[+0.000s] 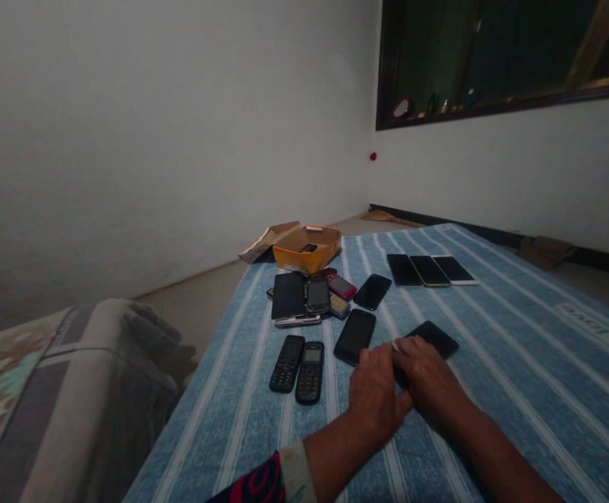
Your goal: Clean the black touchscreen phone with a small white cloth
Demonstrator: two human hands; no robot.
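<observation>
My left hand (375,391) and my right hand (427,374) meet low over the striped cloth, side by side and touching. Their fingers are curled inward, and whatever they hold is hidden beneath them. A tiny pale spot shows between the fingertips, too small to name. Just past my right hand a dark smartphone (437,338) lies partly covered by it; whether the hand grips it I cannot tell. A black smartphone (355,334) lies just beyond my left hand's fingers. Left of that hand, two keypad phones, one black (287,365) and one grey-screened (310,374), lie together.
A blue striped cloth (231,433) covers the surface. Farther back are a pile of phones (288,296), a lone smartphone (372,291), and three smartphones (430,271) in a row. An open orange box (304,261) stands behind the pile. A draped seat (95,398) is at left.
</observation>
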